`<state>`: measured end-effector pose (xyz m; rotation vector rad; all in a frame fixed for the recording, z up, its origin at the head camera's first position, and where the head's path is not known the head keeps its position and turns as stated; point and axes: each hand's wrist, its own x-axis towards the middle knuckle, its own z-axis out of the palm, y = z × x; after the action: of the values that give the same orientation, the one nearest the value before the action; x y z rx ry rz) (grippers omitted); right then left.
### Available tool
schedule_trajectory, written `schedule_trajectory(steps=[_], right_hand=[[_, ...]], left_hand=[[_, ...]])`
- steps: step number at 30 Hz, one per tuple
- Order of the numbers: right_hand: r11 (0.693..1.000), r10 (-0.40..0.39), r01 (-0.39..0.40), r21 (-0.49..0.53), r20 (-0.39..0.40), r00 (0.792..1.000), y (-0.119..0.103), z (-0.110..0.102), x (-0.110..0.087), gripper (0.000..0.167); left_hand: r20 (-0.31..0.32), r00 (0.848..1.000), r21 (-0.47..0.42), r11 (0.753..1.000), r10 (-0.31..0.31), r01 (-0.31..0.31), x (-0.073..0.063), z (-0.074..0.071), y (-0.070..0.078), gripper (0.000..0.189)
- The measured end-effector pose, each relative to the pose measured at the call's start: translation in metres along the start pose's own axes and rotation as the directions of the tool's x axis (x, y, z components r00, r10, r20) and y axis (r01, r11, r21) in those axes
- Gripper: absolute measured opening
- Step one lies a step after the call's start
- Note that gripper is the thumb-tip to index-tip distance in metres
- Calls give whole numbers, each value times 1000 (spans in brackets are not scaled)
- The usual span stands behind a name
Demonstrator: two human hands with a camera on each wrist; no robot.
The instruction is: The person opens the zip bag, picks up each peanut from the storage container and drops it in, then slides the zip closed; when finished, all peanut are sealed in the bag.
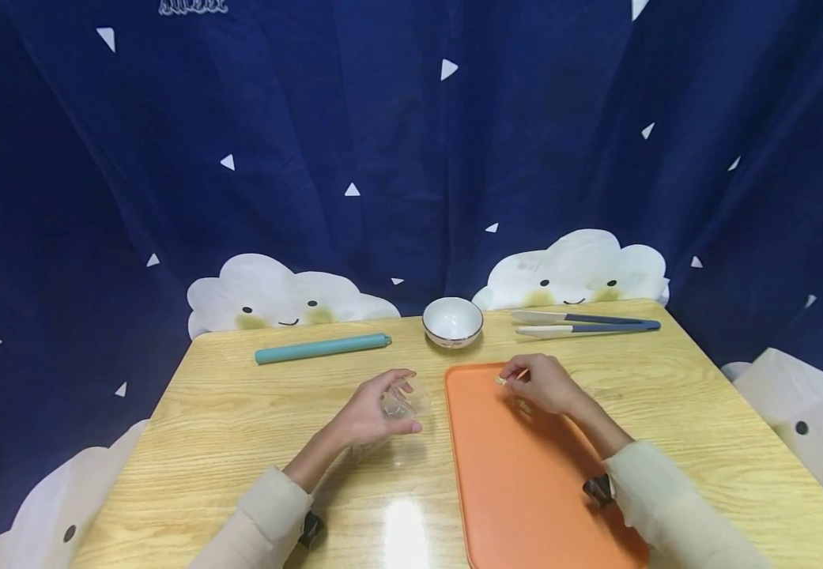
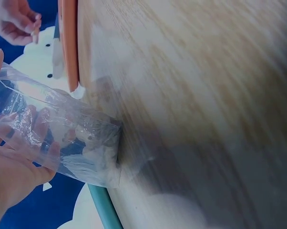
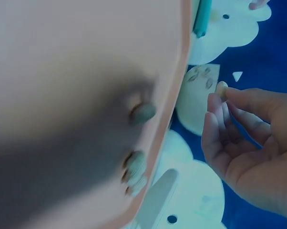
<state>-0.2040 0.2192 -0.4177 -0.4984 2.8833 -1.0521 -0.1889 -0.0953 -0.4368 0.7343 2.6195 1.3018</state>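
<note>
A: Any thoughts on handling that tiny, pale, rounded, nut-like piece (image 3: 221, 88)? Looks close to weightless.

B: Probably light, yeah. Likely firm on the outside, maybe smooth enough to skid. Might chip under a hard squeeze, at a guess.

A: Held where, exactly?

B: Near the far end of the flat, orange, rectangular tray (image 1: 518, 490), lifted off the surface. Pinched between the thumb and fingertips of the bare right hand (image 1: 539, 385), with next to no gap beyond the piece itself. Decent hold, honestly. Keep to the widest middle, soft pads only, no nails.

A: And the similar pale rounded pieces (image 3: 134, 171) on the tray?

B: A few close together near the rim, plus a lone one slightly apart. Easy to send rolling, probably. Pick singly, from above, pinching on opposite sides.

A: What about the bare left hand (image 1: 368, 411)?

B: Curled around a clear, crinkly plastic bag (image 2: 76, 129), with fingers fairly wide, just left of the tray. Can't tell about the bag's bottom: resting on the pale wood-grain table (image 1: 226, 411) or just above. Pale lumps inside, too blurry to identify. Expect thin, floppy, slippery film. Support low around the sides, loosely, to avoid crushing the contents.
</note>
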Motion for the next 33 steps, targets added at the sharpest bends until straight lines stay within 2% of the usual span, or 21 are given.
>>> schedule_trajectory(steps=[3, 9, 13, 22, 28, 33], right_hand=[[999, -21, 22, 30, -15, 1000, -9, 3, 3, 6], [983, -84, 95, 157, -72, 994, -30, 17, 10, 9], [973, -117, 133, 187, -95, 989, -47, 26, 16, 11], [950, -164, 164, 267, -22, 986, -79, 45, 26, 4], [933, -198, 192, 305, -11, 980, -85, 59, 28, 4], [928, -204, 190, 321, 11, 979, -89, 58, 24, 6]], left_hand=[[0, 1000, 2, 1000, -2, 2, 0, 0, 0, 79], [2, 1000, -2, 1000, 3, -3, 1, 0, -1, 78], [4, 1000, 0, 1000, 4, -4, 2, 0, -1, 78], [1, 1000, -11, 1000, 1, -1, 0, 0, -2, 77], [-13, 1000, -1, 1000, 4, -4, 0, 0, -3, 77], [-12, 1000, -5, 1000, 3, -3, 0, 0, -4, 78]])
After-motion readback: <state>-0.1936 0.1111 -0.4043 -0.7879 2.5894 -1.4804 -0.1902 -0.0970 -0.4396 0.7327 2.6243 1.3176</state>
